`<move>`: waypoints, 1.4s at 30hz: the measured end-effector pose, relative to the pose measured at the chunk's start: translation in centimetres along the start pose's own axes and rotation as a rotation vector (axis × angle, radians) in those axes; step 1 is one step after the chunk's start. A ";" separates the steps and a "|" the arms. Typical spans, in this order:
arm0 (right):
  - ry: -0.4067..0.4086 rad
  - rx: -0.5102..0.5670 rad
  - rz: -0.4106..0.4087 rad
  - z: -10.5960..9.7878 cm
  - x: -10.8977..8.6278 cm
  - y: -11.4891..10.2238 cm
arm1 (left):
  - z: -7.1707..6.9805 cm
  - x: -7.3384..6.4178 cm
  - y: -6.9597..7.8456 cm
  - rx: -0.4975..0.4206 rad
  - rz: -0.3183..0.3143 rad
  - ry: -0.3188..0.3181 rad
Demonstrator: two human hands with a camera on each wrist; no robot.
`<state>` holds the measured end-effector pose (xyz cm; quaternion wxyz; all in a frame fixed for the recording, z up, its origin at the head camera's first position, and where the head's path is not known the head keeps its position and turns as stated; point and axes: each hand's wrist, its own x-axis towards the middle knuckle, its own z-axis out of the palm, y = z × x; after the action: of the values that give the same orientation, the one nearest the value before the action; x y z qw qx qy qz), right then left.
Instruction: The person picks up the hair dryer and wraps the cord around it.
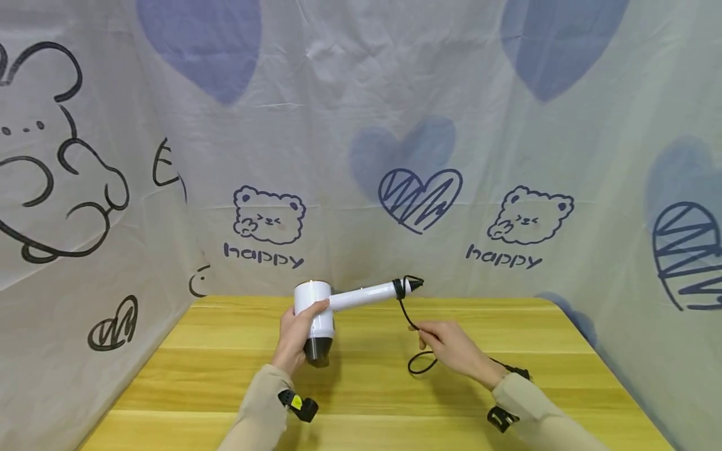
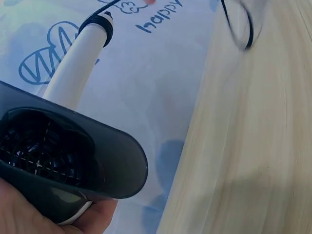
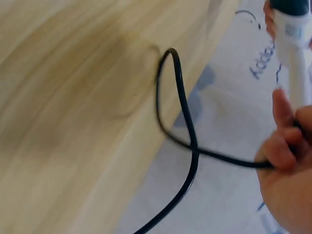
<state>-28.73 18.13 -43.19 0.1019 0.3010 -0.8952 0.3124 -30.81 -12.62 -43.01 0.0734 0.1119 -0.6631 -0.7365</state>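
A white hair dryer (image 1: 361,299) with a dark nozzle (image 1: 318,351) is held above the table by my left hand (image 1: 293,335), its fingers and thumb round the body. The nozzle points down, and the handle extends to the right. In the left wrist view the nozzle's open mouth (image 2: 122,163) faces the camera, a grille inside it. Black cord (image 1: 399,289) is wound round the handle's end. My right hand (image 1: 451,347) pinches the cord below that end. A loose loop of cord (image 3: 181,92) hangs by the right hand, and the plug end (image 1: 520,373) shows near the right wrist.
Beneath both hands lies a yellow wood-grain table (image 1: 378,401). A pale cloth (image 1: 333,156) printed with hearts and bears hangs behind it and along both sides. A dark strap with a small camera (image 1: 299,404) sits on the left wrist, another (image 1: 501,418) on the right.
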 end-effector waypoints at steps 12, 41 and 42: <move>-0.264 0.316 0.211 -0.5 -0.1 2.8 | 0.2 -0.3 -0.4 -0.049 -0.040 -0.071; -0.307 0.321 0.248 0.4 -0.4 2.4 | -0.2 -0.8 -0.7 -0.092 -0.114 -0.090; -0.295 0.309 0.258 0.3 -0.4 2.4 | -0.2 -0.8 -0.6 -0.095 -0.116 -0.090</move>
<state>-29.83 19.60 -44.79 -0.1180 0.2385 -0.8730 0.4087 -29.96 -12.53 -43.57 0.0063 0.1133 -0.6224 -0.7745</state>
